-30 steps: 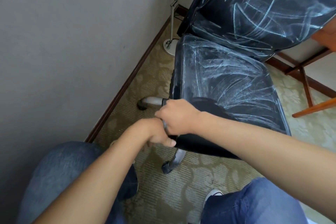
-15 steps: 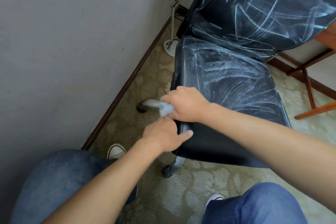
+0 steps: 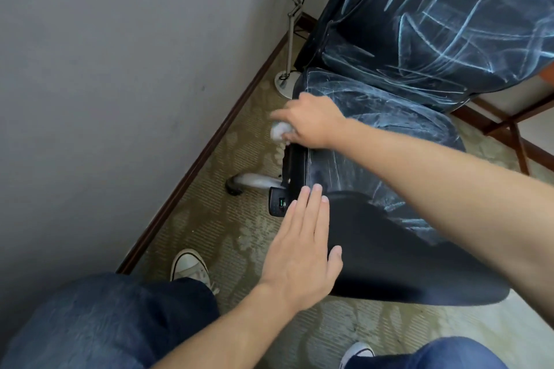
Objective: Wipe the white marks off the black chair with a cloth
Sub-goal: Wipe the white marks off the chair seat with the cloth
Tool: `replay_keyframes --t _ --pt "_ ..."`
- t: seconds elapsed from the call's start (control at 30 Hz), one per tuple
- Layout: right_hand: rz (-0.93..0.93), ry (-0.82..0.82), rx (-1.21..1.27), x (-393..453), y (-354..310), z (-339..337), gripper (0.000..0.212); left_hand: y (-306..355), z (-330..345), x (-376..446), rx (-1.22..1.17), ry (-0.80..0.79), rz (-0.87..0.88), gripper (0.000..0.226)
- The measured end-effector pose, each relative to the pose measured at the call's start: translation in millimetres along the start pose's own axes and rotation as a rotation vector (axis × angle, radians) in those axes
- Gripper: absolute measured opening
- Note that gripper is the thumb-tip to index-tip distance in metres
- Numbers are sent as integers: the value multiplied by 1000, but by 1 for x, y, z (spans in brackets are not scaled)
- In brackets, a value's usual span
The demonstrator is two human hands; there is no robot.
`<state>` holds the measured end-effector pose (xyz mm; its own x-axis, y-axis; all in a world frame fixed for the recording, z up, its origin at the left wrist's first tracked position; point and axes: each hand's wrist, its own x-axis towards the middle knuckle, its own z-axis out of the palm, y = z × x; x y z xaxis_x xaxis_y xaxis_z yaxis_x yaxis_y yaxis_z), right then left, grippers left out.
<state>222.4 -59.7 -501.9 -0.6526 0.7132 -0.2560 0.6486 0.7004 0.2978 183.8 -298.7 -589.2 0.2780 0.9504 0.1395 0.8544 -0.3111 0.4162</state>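
The black office chair stands on the patterned carpet, close to the grey wall, and serves as the reference for all positions below. White chalk-like marks cover its backrest densely and run across most of the seat. The seat's near front portion, closest to the person, reads as plain black, so I judge that area already wiped and the task at an early stage.

The right hand sits at the chair's wall-side seat edge, roughly midway along it, fingers closed around a small pale cloth. Only a bunched end of the cloth shows, protruding toward the wall. The placement suggests the seat's side border is being worked.

The left hand lies open and flat, fingers together and extended, at the seat's near wall-side corner. It holds nothing. Its palm appears to rest on or just above the upholstery; contact cannot be confirmed. The likely purpose is to steady the chair, which rides on castors, against the wiping pressure.

A chrome base leg projects from under the seat toward the wall. A floor lamp's round base stands beside the seat's far wall-side corner.

Remaining: most of the seat and the entire backrest.
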Motion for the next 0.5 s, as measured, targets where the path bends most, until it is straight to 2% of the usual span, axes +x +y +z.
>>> replay_keyframes --t 0.17,0.23,0.4,0.5 --pt "198 36 39 51 48 -2 47 -6 6 3 43 16 13 80" --pt "189 32 68 46 47 -5 46 -10 6 5 66 22 20 79" --pt "-227 -70 64 -18 -9 3 43 -15 2 8 88 36 37 79" --pt "-337 -84 31 -33 -22 6 45 -15 2 7 86 41 34 79"
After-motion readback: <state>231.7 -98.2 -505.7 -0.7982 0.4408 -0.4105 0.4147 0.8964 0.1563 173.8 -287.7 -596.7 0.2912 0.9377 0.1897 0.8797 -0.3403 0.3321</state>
